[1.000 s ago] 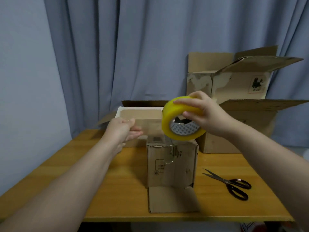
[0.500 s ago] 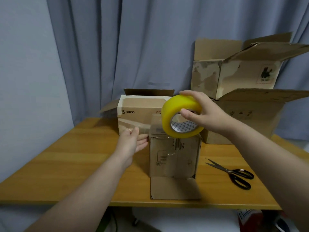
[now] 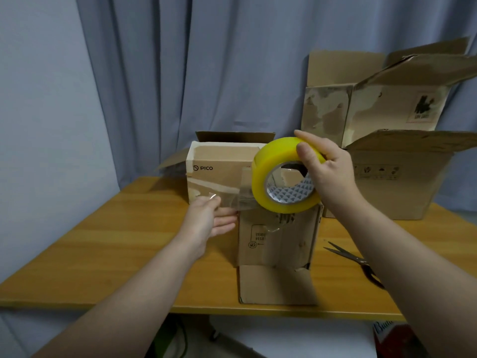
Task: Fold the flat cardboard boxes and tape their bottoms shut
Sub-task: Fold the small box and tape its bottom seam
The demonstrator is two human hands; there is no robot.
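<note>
Dispensing tape: right hand (image 3: 333, 177) grasps the tape roll (image 3: 277, 161) at frame centre, left hand (image 3: 206, 218) pinches its free end (image 3: 232, 201); next move should press the strip onto the small box (image 3: 278, 241) below

The small brown box (image 3: 276, 241) stands upright near the front edge of the counter (image 3: 129, 241), one flap (image 3: 277, 284) lying flat towards the viewer; the yellow tape roll (image 3: 268, 174) sits on edge just above the box's top, gripped by the right hand (image 3: 333, 177); a clear strip (image 3: 241, 200) (wrinkled, glossy) runs left from it to the left hand (image 3: 206, 218), which pinches its end; behind stands the PICO box (image 3: 219, 174); at back right, a large box (image 3: 402, 187), with an upper box (image 3: 374, 107) showing above it, both open.
</note>
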